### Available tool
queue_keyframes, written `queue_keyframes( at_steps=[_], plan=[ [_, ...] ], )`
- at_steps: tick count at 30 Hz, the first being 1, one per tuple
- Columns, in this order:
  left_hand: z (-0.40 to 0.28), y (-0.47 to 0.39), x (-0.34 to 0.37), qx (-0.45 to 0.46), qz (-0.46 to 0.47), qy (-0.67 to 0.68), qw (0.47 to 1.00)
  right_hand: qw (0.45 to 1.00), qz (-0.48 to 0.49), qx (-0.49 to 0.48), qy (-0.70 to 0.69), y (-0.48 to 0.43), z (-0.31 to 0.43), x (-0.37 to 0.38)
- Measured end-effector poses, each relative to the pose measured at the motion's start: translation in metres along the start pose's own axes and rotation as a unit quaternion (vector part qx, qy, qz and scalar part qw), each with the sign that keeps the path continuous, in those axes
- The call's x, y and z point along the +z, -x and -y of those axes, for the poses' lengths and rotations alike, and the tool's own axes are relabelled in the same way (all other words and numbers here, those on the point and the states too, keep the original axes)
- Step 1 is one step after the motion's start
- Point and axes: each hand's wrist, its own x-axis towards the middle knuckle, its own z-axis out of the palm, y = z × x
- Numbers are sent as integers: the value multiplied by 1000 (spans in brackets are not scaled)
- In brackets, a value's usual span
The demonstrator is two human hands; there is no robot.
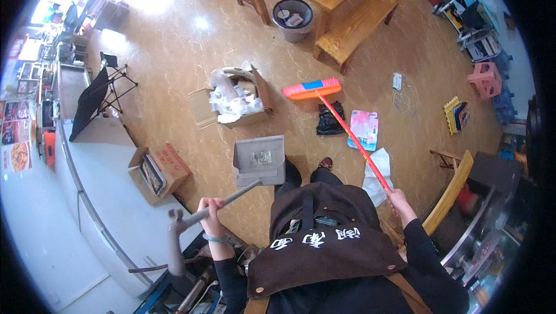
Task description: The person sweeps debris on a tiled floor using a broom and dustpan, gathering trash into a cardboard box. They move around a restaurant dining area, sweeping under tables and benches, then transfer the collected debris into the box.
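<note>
My left hand (212,212) grips the grey handle of a long-handled dustpan (259,160), whose pan is in front of my feet at the centre. In my right hand (397,201) is the red stick of a broom (312,90); its orange head with pink and blue bristles is held out ahead, bristles facing away from me. Close to the stick lie a black plastic bag (330,118), a pink and blue printed pouch (364,129) and a white sheet (378,178). Beyond the dustpan stands an open cardboard box (260,90) filled with crumpled plastic wrapping.
A lined waste bin (292,32) stands by a wooden bench (360,23) ahead. To the left are a folding black chair (93,99), a cardboard carton (171,164) and a white counter. On the right are a white adapter with cable (397,81) and a pink stool (485,80).
</note>
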Motion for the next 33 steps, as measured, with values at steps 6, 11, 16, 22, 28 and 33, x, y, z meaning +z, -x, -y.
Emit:
queue_keyframes(
  at_steps=[6,11,16,22,28,33],
  plan=[
    [58,9,62,-186,40,-10,982,983,-39,-122,129,-55,59,16],
    [112,11,86,-117,131,-70,982,992,26,-43,116,-60,77,60],
    [145,-4,105,-29,231,-207,950,994,111,-17,16,14,22,52],
    [169,-15,127,-6,275,-284,919,959,207,38,-192,99,-13,2],
    [212,-39,136,6,346,-236,908,914,230,93,-321,157,5,64],
    [282,-42,131,-117,368,-16,922,745,374,218,-507,201,3,93]
  ],
)
